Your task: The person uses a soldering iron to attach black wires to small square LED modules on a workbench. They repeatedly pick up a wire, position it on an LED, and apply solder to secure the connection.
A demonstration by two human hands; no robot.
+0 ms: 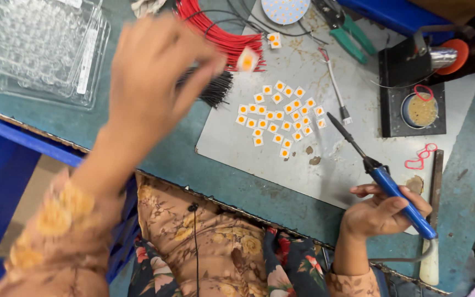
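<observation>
Square chip (247, 59) pinched in left hand (152, 71); right hand (377, 212) grips blue-handled soldering iron (383, 179).

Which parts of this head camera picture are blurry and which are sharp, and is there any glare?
In the head view, the left hand and the small chip pinched at its fingertips are smeared by motion; the right hand holding the blue soldering iron is sharp, as are the square chips on the grey metal sheet; the clear plastic tray shows soft glare.

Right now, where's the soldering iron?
In the head view, the blue-handled soldering iron is on the right, held in the right hand, its tip angled up over the grey metal sheet toward the cluster of small LED chips.
</observation>
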